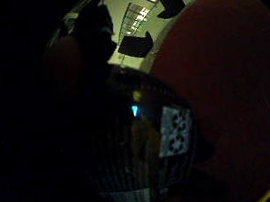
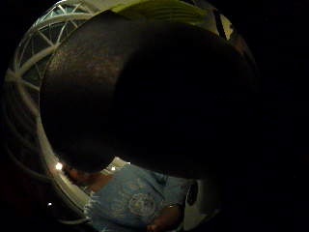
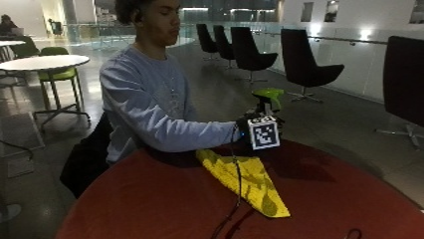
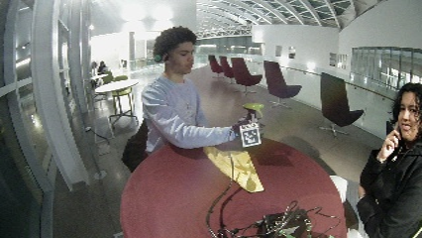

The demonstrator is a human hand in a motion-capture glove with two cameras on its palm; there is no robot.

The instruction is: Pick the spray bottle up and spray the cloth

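Spray bottle [image 3: 267,97] (green head) gripped by gloved right hand [image 3: 250,130], above yellow cloth [image 3: 246,180], red table [image 3: 132,204].

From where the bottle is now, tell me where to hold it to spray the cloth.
Grip the spray bottle round its neck just under the green head, from the side away from the nozzle, as the gloved right hand does now. It stands upright above the yellow cloth, leaving a finger free for the trigger.

You see a soft, matt yellow cloth [image 3: 246,181] lying creased on the smooth, matt red tabletop [image 3: 146,209]; the spray bottle's [image 3: 267,95] green head looks like glossy plastic.
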